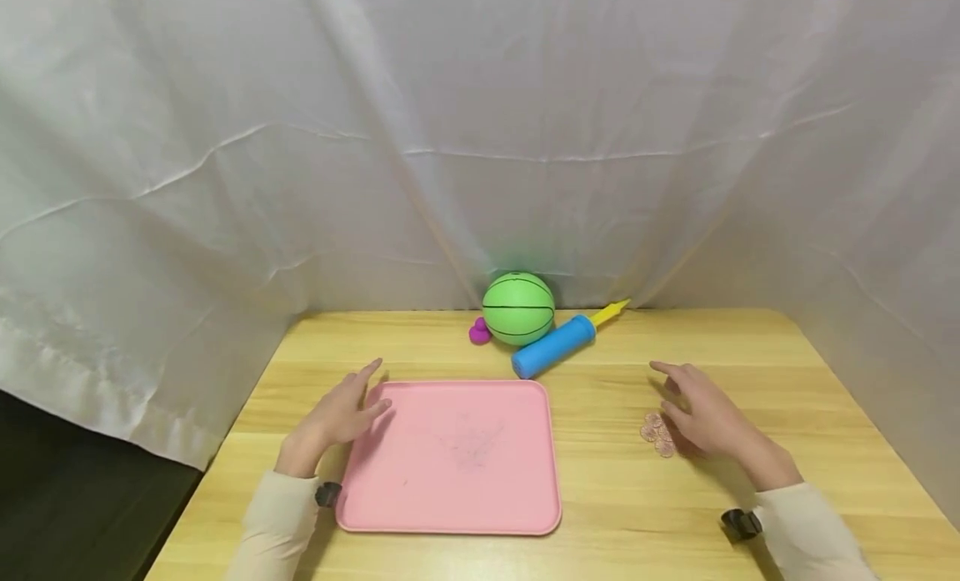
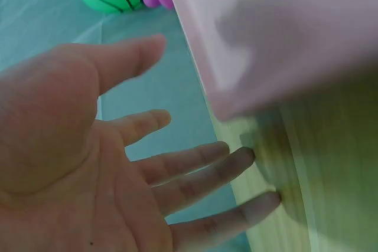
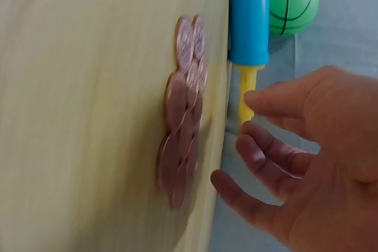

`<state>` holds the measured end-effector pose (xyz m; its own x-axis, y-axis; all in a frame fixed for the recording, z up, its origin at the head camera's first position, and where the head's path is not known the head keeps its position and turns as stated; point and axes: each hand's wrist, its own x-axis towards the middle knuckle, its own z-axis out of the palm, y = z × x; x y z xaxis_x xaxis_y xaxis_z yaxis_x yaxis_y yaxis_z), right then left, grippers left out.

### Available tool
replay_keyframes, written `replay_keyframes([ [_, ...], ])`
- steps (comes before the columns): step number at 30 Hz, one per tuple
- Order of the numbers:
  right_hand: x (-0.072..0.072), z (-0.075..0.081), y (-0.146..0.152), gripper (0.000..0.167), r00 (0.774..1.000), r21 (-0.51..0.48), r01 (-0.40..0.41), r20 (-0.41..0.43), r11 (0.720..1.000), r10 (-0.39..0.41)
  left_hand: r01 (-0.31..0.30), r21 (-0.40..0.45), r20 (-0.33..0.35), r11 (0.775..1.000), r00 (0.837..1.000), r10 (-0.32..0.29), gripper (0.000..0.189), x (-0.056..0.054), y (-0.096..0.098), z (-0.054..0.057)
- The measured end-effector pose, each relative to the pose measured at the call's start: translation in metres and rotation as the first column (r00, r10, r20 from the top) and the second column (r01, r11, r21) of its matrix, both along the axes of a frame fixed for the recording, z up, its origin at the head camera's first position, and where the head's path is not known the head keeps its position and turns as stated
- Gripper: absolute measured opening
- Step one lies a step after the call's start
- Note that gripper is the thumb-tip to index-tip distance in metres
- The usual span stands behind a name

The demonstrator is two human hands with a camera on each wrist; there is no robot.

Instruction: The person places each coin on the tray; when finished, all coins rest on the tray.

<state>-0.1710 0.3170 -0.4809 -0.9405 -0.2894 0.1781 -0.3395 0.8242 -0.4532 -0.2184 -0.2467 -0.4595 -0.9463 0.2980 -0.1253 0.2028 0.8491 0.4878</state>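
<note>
The left hand (image 1: pixel 333 414) is spread by the pink tray (image 1: pixel 450 489), lower left of the frame; over at lower right, the right hand (image 1: pixel 701 410) hovers, loosely spread, beside copper-coloured coins (image 1: pixel 662 434) on the tabletop (image 1: pixel 615 506)

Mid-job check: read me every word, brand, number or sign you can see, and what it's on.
No text can be read in any view.
Copper-coloured coins: raised markings, too small and blurred to read.
Green ball: black lines; a tiny dark mark near the top, too small to make out.
Blue pump: no lettering visible.
Pink tray: dark smudges, no letters.
</note>
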Motion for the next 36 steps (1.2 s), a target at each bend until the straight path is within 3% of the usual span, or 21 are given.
replay_keyframes([
  [4, 0.003, -0.003, 0.011, 0.062, 1.0, 0.025, -0.008, 0.028, 1.0, 0.007, 0.008, 0.034, 0.006, 0.999, 1.0, -0.009, 0.068, 0.002, -0.013, 0.002],
  [6, 0.003, -0.005, 0.015, 0.061, 0.999, 0.019, -0.013, 0.048, 1.0, 0.012, 0.013, 0.088, 0.041, 0.996, 0.999, -0.017, 0.062, 0.003, -0.018, 0.001],
  [11, 0.002, -0.005, 0.023, 0.055, 0.996, 0.021, -0.013, 0.088, 1.0, 0.011, 0.025, 0.274, 0.169, 0.961, 0.983, -0.074, 0.039, 0.007, -0.027, -0.007],
  [14, 0.003, -0.005, 0.029, 0.046, 0.996, 0.046, -0.02, 0.084, 0.999, 0.016, 0.027, 0.343, 0.184, 0.939, 0.978, -0.096, 0.029, 0.009, -0.031, -0.012],
  [23, 0.009, -0.005, 0.039, 0.02, 0.998, 0.074, -0.007, 0.068, 0.997, 0.002, 0.07, 0.382, 0.13, 0.922, 0.983, -0.128, 0.03, 0.012, -0.037, -0.021],
  [29, 0.012, -0.005, 0.043, 0.018, 0.996, 0.059, 0.033, 0.086, 0.998, -0.038, 0.059, 0.4, 0.142, 0.915, 0.982, -0.126, 0.036, 0.013, -0.033, -0.024],
  [36, 0.013, -0.004, 0.045, 0.018, 0.994, 0.085, 0.047, 0.091, 0.995, -0.055, 0.07, 0.426, 0.154, 0.902, 0.977, -0.149, 0.04, 0.016, -0.016, -0.024],
])
